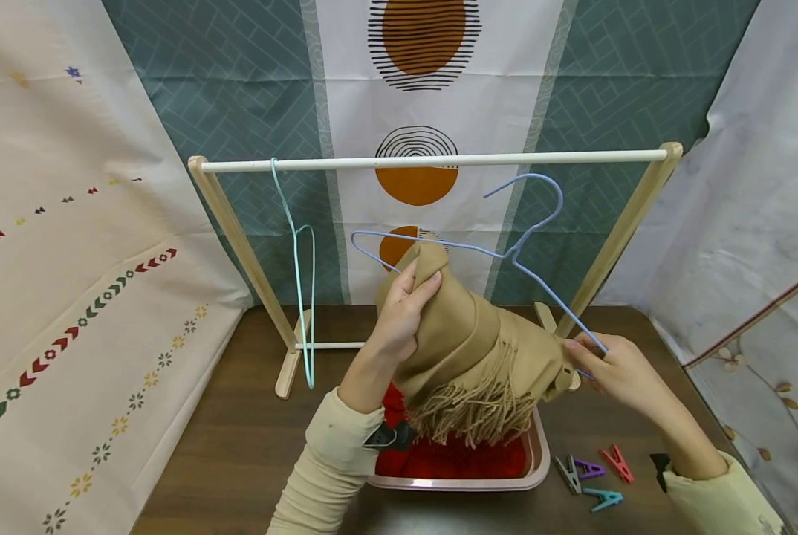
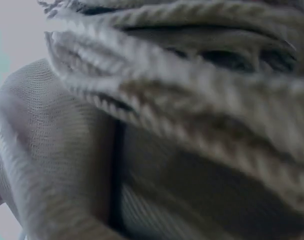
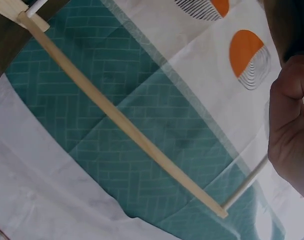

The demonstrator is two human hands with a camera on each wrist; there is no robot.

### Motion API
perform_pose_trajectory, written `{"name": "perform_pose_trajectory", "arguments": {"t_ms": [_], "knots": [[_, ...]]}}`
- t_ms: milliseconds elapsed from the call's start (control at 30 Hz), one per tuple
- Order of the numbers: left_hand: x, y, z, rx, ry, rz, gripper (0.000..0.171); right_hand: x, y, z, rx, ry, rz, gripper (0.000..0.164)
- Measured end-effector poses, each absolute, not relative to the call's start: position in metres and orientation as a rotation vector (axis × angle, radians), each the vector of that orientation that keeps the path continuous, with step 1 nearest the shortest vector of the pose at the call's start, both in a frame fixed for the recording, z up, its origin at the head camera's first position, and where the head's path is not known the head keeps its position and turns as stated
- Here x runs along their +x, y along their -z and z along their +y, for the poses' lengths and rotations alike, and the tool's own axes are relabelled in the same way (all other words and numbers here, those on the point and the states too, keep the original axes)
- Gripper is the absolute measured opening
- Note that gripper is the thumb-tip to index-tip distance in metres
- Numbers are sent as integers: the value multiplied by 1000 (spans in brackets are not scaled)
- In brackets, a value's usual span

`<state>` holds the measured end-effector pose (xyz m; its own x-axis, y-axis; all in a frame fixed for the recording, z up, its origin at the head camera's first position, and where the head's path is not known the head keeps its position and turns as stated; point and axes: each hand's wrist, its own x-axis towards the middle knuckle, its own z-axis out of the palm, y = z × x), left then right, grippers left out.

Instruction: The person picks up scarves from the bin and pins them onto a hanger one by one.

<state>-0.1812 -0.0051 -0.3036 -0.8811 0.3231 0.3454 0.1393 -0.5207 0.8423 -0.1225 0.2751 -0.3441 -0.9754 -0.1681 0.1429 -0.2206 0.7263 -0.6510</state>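
Observation:
My left hand (image 1: 399, 316) pinches a tan fringed scarf (image 1: 469, 327) near its upper fold, thumb on the near side. The cloth hangs down to the right, and its fringe dangles over a pink basin (image 1: 469, 484). A blue clothes hanger (image 1: 547, 286) slants across behind the scarf, its hook up and off the rack's bar. My right hand (image 1: 623, 371) grips this hanger's right corner, right at the scarf's edge. Close fringe and folds of the scarf (image 2: 56, 140) fill the left wrist view. The curled right hand (image 3: 292, 125) shows at the right wrist view's edge.
A wooden rack (image 1: 435, 160) stands behind my hands. From its bar's left part hangs a mint hanger (image 1: 297, 275). Red cloth (image 1: 459, 462) lies in the basin. Several clothespins, one of them red (image 1: 617, 464), lie on the table (image 1: 238, 446) at the right.

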Motion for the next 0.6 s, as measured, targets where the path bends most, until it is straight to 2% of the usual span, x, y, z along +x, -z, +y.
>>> {"name": "perform_pose_trajectory", "arguments": {"t_ms": [67, 233, 333, 467, 600], "knots": [[-180, 302, -6, 712, -2555, 1469, 16, -126, 347, 277, 331, -1070, -2858, 27], [-178, 305, -9, 708, -2565, 1468, 15, -132, 354, 283, 306, -1078, -2863, 27], [-177, 312, -16, 682, -2567, 1500, 18, -132, 354, 286, 275, -1124, -2829, 38], [-178, 328, -30, 548, -2586, 1531, 31, -129, 349, 289, 233, -1199, -2777, 51], [-185, 348, -43, 367, -2596, 1566, 38, -126, 348, 289, 215, -1190, -2743, 55]]}}
